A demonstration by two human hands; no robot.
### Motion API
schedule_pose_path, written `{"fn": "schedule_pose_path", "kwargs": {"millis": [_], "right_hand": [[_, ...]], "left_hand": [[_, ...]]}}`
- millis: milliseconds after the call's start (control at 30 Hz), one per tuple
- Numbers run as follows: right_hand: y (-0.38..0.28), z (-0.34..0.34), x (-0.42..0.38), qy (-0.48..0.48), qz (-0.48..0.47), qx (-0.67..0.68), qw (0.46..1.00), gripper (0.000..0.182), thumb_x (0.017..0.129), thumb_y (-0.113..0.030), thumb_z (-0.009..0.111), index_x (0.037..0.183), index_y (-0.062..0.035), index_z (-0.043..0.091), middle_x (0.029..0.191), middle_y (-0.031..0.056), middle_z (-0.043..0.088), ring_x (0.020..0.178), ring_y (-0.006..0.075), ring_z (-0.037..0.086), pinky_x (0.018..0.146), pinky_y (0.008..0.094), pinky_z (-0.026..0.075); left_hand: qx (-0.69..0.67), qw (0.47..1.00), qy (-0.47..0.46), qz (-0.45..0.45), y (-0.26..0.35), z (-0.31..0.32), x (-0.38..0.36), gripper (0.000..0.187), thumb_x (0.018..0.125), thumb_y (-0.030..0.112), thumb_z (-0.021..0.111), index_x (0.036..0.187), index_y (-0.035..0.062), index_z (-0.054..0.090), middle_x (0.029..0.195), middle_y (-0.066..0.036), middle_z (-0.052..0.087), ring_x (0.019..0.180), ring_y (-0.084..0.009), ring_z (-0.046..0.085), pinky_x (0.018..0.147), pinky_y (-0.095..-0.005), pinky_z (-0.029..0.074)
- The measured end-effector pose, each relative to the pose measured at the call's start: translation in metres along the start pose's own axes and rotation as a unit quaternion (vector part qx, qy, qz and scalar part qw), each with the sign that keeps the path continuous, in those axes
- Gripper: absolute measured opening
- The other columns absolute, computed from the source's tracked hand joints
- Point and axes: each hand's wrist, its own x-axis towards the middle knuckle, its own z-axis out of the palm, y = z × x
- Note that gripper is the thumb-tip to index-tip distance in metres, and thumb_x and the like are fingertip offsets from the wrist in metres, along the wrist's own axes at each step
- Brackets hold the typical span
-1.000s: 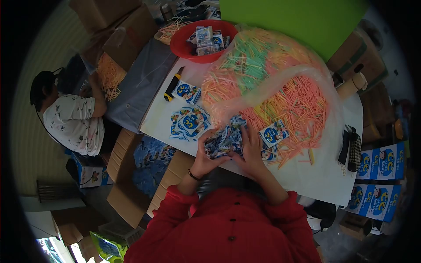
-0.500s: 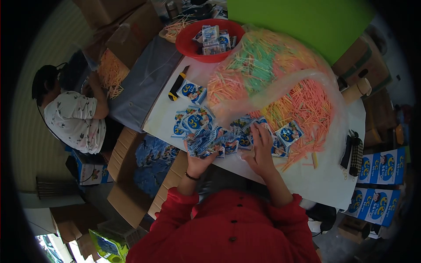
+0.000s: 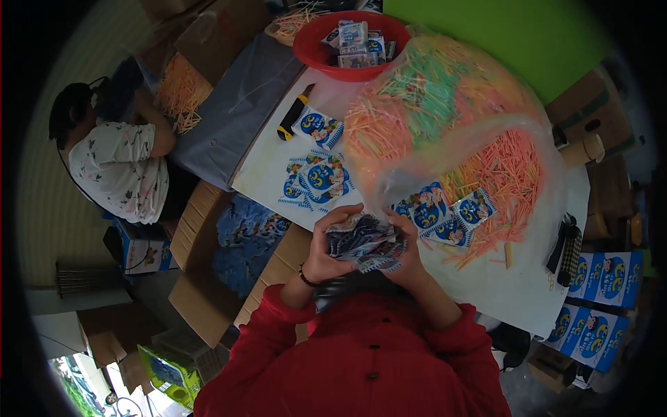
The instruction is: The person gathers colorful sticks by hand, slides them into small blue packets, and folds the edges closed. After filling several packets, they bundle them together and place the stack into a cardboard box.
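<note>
Between my two hands, a stack of printed packets (image 3: 365,241) is gripped close to my body at the table's front edge. My left hand (image 3: 325,249) wraps its left side, thumb toward me. On the other side, my right hand (image 3: 410,254) closes around the right end. The packets stand on edge, pressed together. Just beyond lie flat blue and white packets (image 3: 321,177), and more packets (image 3: 425,208) rest to the right against a clear bag (image 3: 445,97) full of pink, yellow and green thin sticks.
A yellow and black utility knife (image 3: 295,112) lies beside a single packet (image 3: 317,127). The red basin (image 3: 306,43) behind holds filled packs. An open carton (image 3: 194,243) with blue packets stands at the left. Another person (image 3: 114,156) works at the grey-covered table (image 3: 236,104). Blue printed boxes (image 3: 590,333) are at right.
Both hands have gathered the loose packets from the table and drawn together around them, nearer my body. The pile in front is smaller. The view has shifted slightly.
</note>
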Motion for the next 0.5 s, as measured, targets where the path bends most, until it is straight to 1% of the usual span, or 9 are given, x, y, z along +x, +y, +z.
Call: {"fn": "schedule_pose_path", "kwargs": {"millis": [33,67,100,200,333,400,433,467,500], "right_hand": [[0.004,-0.004,-0.005,-0.003,0.003,0.002,1.000,0.071,0.068,-0.016,0.084,0.126,-0.0081,0.044,0.138,0.0191,0.043,0.128,0.0337,0.044,0.104,0.0405,0.037],[0.013,-0.013,-0.011,-0.010,0.067,-0.093,0.993,0.073,0.067,-0.016,0.084,0.127,-0.0076,0.044,0.134,0.0183,0.045,0.124,0.0338,0.046,0.103,0.0396,0.038],[0.014,-0.018,-0.008,-0.014,0.129,-0.189,0.973,0.075,0.066,-0.015,0.085,0.129,-0.0071,0.044,0.130,0.0174,0.048,0.120,0.0338,0.049,0.101,0.0387,0.039],[0.018,-0.024,-0.004,-0.057,0.101,-0.237,0.965,0.084,0.063,-0.016,0.086,0.132,-0.0065,0.041,0.127,0.0168,0.048,0.116,0.0335,0.049,0.098,0.0395,0.040],[-0.012,-0.015,0.006,-0.063,0.109,-0.184,0.975,0.084,0.062,-0.020,0.086,0.132,-0.0071,0.042,0.129,0.0165,0.048,0.120,0.0328,0.045,0.100,0.0390,0.036],[-0.030,-0.013,0.023,-0.090,0.015,-0.385,0.918,0.090,0.063,-0.030,0.085,0.136,-0.0066,0.038,0.135,0.0178,0.045,0.124,0.0343,0.043,0.104,0.0446,0.031],[-0.027,-0.015,0.019,-0.089,0.013,-0.385,0.918,0.090,0.063,-0.030,0.085,0.136,-0.0066,0.038,0.135,0.0178,0.045,0.124,0.0343,0.043,0.104,0.0446,0.031],[-0.019,-0.020,0.014,-0.080,0.006,-0.417,0.905,0.093,0.064,-0.034,0.084,0.138,-0.0063,0.035,0.139,0.0196,0.041,0.127,0.0355,0.040,0.106,0.0488,0.027],[-0.012,-0.024,0.012,-0.071,0.000,-0.449,0.891,0.097,0.065,-0.039,0.083,0.140,-0.0061,0.031,0.143,0.0214,0.036,0.131,0.0368,0.037,0.107,0.0530,0.023]], "left_hand": [[0.048,0.998,0.004,-0.049,0.001,-0.001,-0.002,0.093,0.062,0.015,0.090,0.137,0.0061,0.036,0.140,-0.017,0.043,0.132,-0.0319,0.041,0.106,-0.0414,0.036],[0.096,0.991,0.007,-0.094,0.001,-0.003,0.000,0.090,0.062,0.015,0.089,0.135,0.0063,0.037,0.138,-0.016,0.044,0.131,-0.0316,0.043,0.105,-0.0404,0.037],[0.206,0.973,-0.019,-0.106,0.004,-0.005,0.002,0.089,0.064,0.015,0.088,0.135,0.0062,0.037,0.134,-0.016,0.048,0.126,-0.0308,0.047,0.104,-0.0389,0.039],[0.222,0.965,-0.055,-0.129,0.000,-0.010,-0.002,0.087,0.065,0.016,0.088,0.135,0.0062,0.038,0.132,-0.015,0.050,0.124,-0.0307,0.049,0.103,-0.0380,0.039],[0.178,0.977,-0.006,-0.118,0.010,-0.005,0.002,0.083,0.066,0.018,0.087,0.133,0.0062,0.040,0.133,-0.016,0.049,0.123,-0.0320,0.049,0.103,-0.0395,0.039],[0.096,0.993,-0.002,-0.068,0.016,-0.007,0.017,0.081,0.066,0.020,0.087,0.131,0.0065,0.041,0.135,-0.018,0.047,0.126,-0.0336,0.047,0.104,-0.0422,0.038],[0.314,0.947,-0.049,-0.045,0.024,-0.013,0.024,0.080,0.067,0.022,0.087,0.130,0.0064,0.040,0.137,-0.021,0.043,0.130,-0.0368,0.041,0.104,-0.0449,0.037],[0.314,0.947,-0.051,-0.038,0.021,-0.013,0.022,0.080,0.067,0.022,0.087,0.130,0.0064,0.040,0.137,-0.021,0.043,0.130,-0.0368,0.041,0.104,-0.0449,0.037],[0.299,0.953,-0.022,-0.046,0.014,-0.012,0.012,0.080,0.066,0.022,0.087,0.129,0.0064,0.040,0.139,-0.023,0.041,0.131,-0.0380,0.040,0.105,-0.0458,0.036]]}}
